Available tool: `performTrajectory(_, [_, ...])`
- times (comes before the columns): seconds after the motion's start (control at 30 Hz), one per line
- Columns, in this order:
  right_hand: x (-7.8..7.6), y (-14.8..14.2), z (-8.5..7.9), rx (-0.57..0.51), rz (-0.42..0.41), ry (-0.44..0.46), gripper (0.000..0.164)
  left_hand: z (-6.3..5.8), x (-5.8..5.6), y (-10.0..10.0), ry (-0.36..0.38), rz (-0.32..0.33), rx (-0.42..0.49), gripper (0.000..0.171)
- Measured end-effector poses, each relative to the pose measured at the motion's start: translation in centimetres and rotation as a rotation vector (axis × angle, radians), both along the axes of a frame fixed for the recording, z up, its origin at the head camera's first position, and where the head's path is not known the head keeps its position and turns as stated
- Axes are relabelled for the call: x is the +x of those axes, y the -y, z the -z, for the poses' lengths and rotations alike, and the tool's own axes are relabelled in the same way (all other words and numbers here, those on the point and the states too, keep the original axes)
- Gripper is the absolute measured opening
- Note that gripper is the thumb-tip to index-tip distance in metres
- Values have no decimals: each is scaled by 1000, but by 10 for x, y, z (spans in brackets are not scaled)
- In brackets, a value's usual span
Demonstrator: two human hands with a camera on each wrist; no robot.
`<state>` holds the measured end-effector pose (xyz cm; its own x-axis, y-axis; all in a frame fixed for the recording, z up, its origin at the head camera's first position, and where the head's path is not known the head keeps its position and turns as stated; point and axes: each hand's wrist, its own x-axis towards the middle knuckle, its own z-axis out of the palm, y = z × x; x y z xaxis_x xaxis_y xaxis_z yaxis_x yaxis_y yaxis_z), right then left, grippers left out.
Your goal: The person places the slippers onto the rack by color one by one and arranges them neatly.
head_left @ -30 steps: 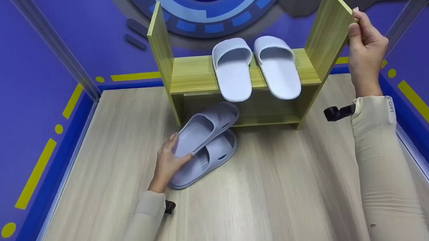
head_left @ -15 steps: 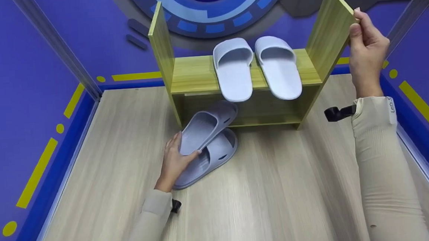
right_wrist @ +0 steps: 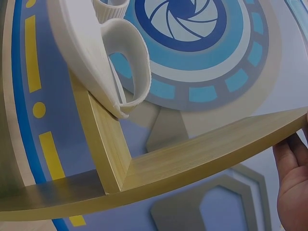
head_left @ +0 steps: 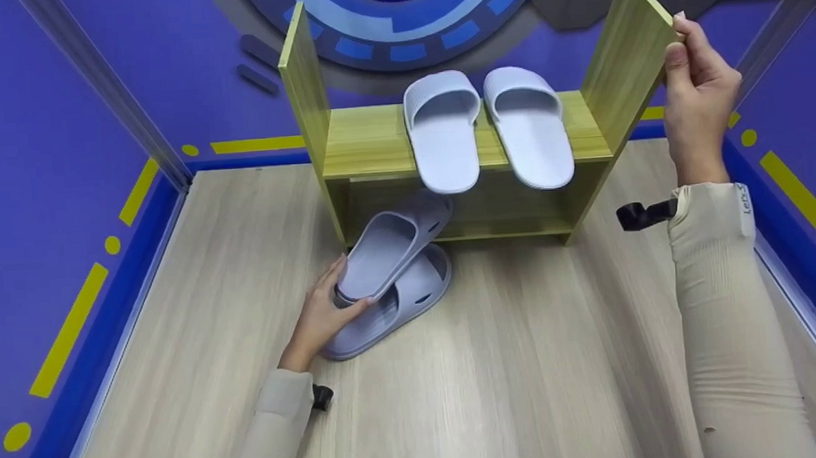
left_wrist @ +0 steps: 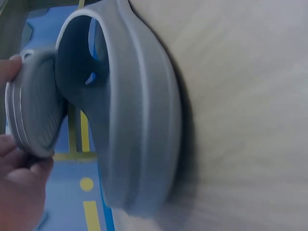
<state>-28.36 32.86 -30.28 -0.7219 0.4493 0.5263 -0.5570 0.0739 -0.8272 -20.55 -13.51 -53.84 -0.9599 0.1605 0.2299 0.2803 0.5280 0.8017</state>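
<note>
Clock: hours are read over the middle of the head view, 12 lying at the far wall [head_left: 245, 118].
Held grey slipper [head_left: 381, 255]: seen at the centre, toe aimed at 2 o'clock; it is gripped at the heel between thumb and fingers of the left hand [head_left: 318, 323].
Second grey slipper [head_left: 422, 285]: rested on the floor [head_left: 515, 364] toward 6 o'clock, partly overlapped; contact between the pair cannot be told.
Right hand [head_left: 701, 101]: placed at 2 o'clock; the edge of the right side panel [head_left: 625, 67] is pinched.
White slippers [head_left: 449, 148]: set on the upper shelf [head_left: 367, 143], 1 to 2 o'clock.
Step in hand: apparently, the toe is being presented at the lower compartment [head_left: 520, 211] while the rack is steadied.
Next move: a low, controlled toe is probably called for.
Edges: white heels are overhung above the toe; the left side panel [head_left: 307, 86] is met toward 10 o'clock.
Open room: the widest is offered toward 3 o'clock inside, 4 o'clock on the floor.
</note>
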Motion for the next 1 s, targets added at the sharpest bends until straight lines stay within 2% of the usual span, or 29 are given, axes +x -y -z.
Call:
performTrajectory(0.13, [2,2,-2,-39,-24,-13,31,1,2,4,11,23,27,84])
performTrajectory(0.3, [2,2,-2,-26,-22,-18,31,1,3,0,15,-6,11,84])
performTrajectory(0.77, [-3,-2,3,-24,-17,-12,32,-1,-2,-25,-22,-90,-16,84])
performTrajectory(1.0, [0,-1,2,-14,-16,-12,32,-5,-6,-43,3,-127,-5,84])
